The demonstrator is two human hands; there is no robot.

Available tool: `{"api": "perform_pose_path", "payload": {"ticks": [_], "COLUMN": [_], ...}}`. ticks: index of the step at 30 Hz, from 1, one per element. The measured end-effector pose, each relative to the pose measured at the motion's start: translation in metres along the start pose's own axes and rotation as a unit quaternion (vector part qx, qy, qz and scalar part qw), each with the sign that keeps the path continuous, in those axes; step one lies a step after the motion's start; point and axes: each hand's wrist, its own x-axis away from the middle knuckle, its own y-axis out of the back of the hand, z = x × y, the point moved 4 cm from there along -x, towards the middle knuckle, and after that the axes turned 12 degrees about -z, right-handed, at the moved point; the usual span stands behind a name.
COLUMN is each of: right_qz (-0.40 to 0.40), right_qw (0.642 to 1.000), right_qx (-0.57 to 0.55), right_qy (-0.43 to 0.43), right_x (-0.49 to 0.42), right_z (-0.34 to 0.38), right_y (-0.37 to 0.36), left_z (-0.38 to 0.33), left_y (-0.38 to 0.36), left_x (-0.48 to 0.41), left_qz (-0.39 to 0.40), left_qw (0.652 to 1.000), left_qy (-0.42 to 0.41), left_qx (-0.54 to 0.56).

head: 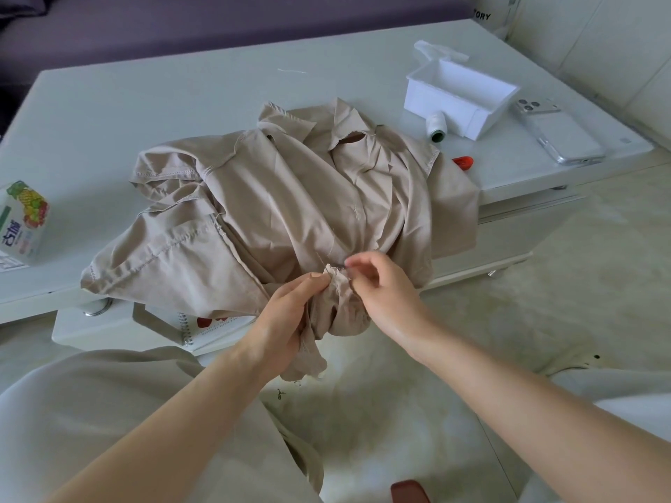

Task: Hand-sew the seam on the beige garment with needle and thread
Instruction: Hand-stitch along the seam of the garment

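Observation:
The beige garment (290, 197) lies crumpled on the white table (145, 103), with one part hanging over the front edge. My left hand (287, 314) grips that hanging fold and holds a small bunched seam edge (336, 275) up. My right hand (381, 285) pinches at the seam edge from the right, fingers curled. A thin needle (328, 271) pokes out of the fold between the two hands; a fine thread runs up from it over the cloth.
A white open box (461, 99), a thread spool (436, 127) and a phone (559, 134) sit at the table's right. A small red object (463, 163) lies by the garment. A printed carton (23, 219) stands at the left edge; a spiral notebook (207, 326) lies under the table.

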Motion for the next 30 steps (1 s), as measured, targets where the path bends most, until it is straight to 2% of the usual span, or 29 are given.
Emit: {"api": "perform_pose_path", "payload": {"ticks": [2, 5, 7, 11, 22, 30], "right_qz": [-0.013, 0.02, 0.031, 0.014, 0.017, 0.031], "right_qw": [0.996, 0.98, 0.968, 0.973, 0.984, 0.981], "right_qx": [0.023, 0.071, 0.106, 0.078, -0.067, -0.128], "right_qy": [0.08, 0.185, 0.224, 0.216, 0.163, 0.144], "right_x": [0.002, 0.007, 0.007, 0.006, 0.01, 0.008], "right_z": [0.01, 0.022, 0.025, 0.031, 0.044, 0.055], "right_y": [0.003, 0.001, -0.003, -0.006, 0.007, 0.019], "left_z": [-0.002, -0.002, 0.001, 0.001, 0.006, 0.008], "left_y": [0.0, 0.0, 0.0, -0.003, 0.001, 0.003], "left_x": [0.001, 0.001, 0.0, 0.001, -0.007, -0.01], "left_qz": [-0.004, -0.002, 0.009, 0.036, 0.001, -0.036], "left_qw": [1.0, 1.0, 1.0, 0.999, 0.999, 0.998], "left_qy": [-0.002, -0.008, -0.018, -0.026, -0.037, -0.045], "left_qx": [0.006, 0.011, 0.0, -0.01, -0.03, -0.037]}}
